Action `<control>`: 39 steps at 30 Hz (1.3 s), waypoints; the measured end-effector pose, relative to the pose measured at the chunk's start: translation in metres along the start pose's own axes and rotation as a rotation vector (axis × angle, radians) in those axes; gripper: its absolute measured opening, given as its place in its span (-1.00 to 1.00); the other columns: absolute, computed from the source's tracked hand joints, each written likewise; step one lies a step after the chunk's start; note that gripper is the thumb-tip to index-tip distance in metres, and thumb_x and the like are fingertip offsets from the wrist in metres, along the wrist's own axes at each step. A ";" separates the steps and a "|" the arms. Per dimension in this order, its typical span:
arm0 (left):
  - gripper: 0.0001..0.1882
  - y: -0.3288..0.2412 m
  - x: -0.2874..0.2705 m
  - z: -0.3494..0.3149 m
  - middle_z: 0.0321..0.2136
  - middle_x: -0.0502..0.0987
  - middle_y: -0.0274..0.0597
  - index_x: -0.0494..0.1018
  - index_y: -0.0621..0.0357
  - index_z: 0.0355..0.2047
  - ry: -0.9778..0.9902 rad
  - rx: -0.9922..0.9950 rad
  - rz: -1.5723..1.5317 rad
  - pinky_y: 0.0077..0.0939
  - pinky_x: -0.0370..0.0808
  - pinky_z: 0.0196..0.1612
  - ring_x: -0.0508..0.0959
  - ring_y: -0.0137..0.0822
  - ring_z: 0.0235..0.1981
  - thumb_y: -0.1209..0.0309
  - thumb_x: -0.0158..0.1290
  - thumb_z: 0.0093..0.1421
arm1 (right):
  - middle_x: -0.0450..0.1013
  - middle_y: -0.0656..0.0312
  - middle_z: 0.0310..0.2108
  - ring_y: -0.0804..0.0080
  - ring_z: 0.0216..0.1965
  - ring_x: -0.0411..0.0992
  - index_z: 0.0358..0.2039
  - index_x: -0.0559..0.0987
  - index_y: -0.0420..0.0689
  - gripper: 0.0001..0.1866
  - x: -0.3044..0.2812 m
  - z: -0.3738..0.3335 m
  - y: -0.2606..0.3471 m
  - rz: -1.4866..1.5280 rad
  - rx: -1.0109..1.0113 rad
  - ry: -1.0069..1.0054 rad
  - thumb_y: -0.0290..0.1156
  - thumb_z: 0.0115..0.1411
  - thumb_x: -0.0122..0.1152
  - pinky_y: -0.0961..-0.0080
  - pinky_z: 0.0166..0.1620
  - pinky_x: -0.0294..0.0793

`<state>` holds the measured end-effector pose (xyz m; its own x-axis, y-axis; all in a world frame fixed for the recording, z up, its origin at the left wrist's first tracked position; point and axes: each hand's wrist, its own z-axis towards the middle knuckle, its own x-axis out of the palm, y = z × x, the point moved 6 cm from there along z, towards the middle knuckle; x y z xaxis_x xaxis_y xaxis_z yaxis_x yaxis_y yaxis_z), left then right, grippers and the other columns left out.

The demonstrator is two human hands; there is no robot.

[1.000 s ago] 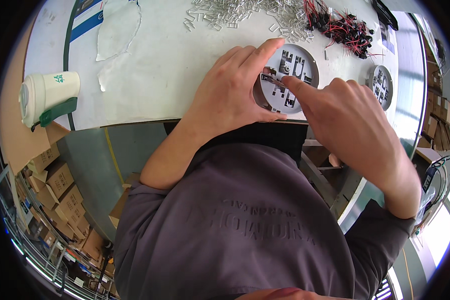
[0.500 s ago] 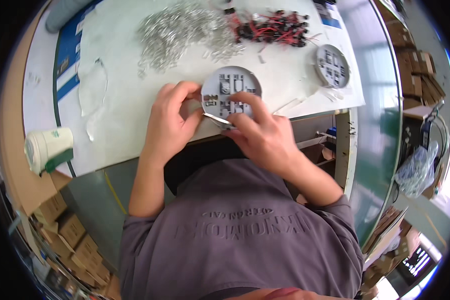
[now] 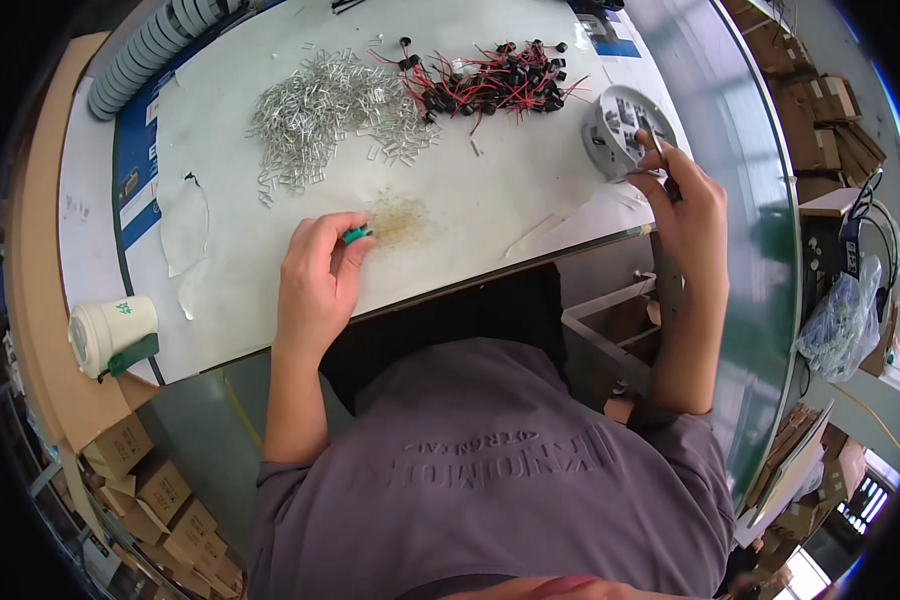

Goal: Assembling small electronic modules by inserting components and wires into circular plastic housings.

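Note:
My left hand (image 3: 318, 272) is closed in a pinch on a small green part (image 3: 356, 234) just above the white work surface; its exact kind I cannot make out. At the right of the table stands a round grey housing (image 3: 602, 145) with dark and light rectangular shapes inside. A second rim seems to show under it, as if two are stacked. My right hand (image 3: 688, 200) grips the near right edge of the housing, thumb low at the rim and fingers over the inside. A thin dark streak between these fingers is unclear.
A pile of small clear pieces (image 3: 330, 115) lies at the back, beside a heap of black parts with red wires (image 3: 500, 85). Brownish specks (image 3: 400, 220) mark the sheet near my left hand. A lidded cup (image 3: 115, 332) stands at the left edge; a grey ribbed hose (image 3: 155, 55) lies far left.
The housing from the middle is no longer there; my right hand has moved right to the housing at the side. My left hand, earlier beside the middle housing, now holds the green part.

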<state>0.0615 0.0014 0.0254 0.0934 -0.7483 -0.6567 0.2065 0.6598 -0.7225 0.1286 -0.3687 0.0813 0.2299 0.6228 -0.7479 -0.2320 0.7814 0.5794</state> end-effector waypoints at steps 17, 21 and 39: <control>-0.76 0.004 0.001 -0.015 -0.13 0.55 -0.26 0.70 0.09 -0.05 -0.192 0.146 0.292 -0.37 0.51 -0.07 0.54 -0.20 -0.16 0.45 0.33 0.26 | 0.57 -0.01 0.31 -0.02 0.14 0.62 0.59 0.31 0.02 0.26 -0.008 0.065 -0.081 -0.404 0.146 0.427 -0.32 -0.20 0.70 0.18 0.15 0.62; -0.73 0.003 -0.031 -0.012 -0.12 0.56 -0.26 0.71 0.07 -0.04 -0.280 0.172 0.279 -0.37 0.52 -0.06 0.54 -0.20 -0.17 0.38 0.35 0.25 | 0.65 -0.11 0.16 -0.07 0.06 0.65 0.54 0.35 -0.18 0.10 -0.095 0.082 -0.228 -0.401 0.471 0.242 -0.17 0.01 0.65 0.20 0.10 0.66; 0.32 0.244 -0.260 0.303 0.60 0.05 -0.10 -0.02 0.13 0.62 -0.122 -0.269 1.169 0.08 -0.02 0.63 0.05 0.16 0.60 -0.01 0.52 0.02 | 0.51 0.23 -0.37 0.54 -0.58 0.33 0.28 0.63 -0.20 -0.51 0.279 0.306 0.226 0.243 -0.032 0.780 -0.43 0.36 0.15 0.57 -0.47 0.40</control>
<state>0.3830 0.3365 0.0857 0.1827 0.3191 -0.9299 -0.2724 0.9253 0.2640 0.4299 -0.0060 0.1023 -0.5514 0.5580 -0.6202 -0.2207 0.6193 0.7535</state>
